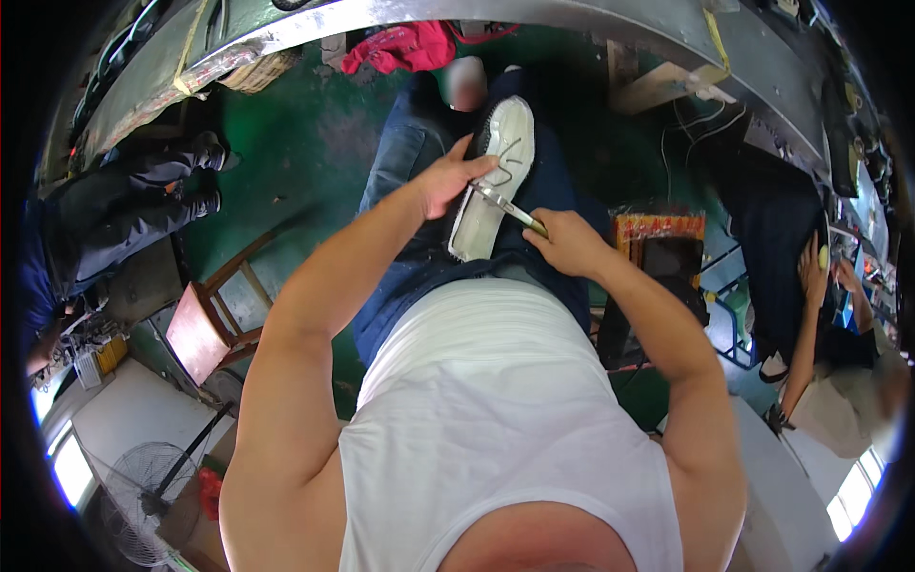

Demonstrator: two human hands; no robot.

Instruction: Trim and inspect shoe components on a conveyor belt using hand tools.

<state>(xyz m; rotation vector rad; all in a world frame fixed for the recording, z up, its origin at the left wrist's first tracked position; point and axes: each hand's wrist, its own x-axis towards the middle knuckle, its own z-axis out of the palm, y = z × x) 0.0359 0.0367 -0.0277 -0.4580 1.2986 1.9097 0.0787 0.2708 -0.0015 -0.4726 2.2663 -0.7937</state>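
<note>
A shoe (491, 181) lies across my lap with its pale, rough-edged bottom up and its toe pointing away from me. Dark thin lines, cord or marks, curve over its middle. My left hand (450, 177) is closed round the shoe's left side, thumb on the bottom. In my right hand (564, 238) is a pair of pliers (507, 204) with a metal head and a yellowish-green handle. The head of the pliers reaches the shoe's left edge, close beside my left thumb. What lies between the jaws is too small to make out.
A metal-edged workbench (381, 19) curves across the far side. To the left stands a wooden chair (205, 329), with a fan (143, 491) nearer. A person in dark clothes (124, 205) is at the left; another person's hands (813, 272) work at the right. Pink cloth (405, 48) lies ahead.
</note>
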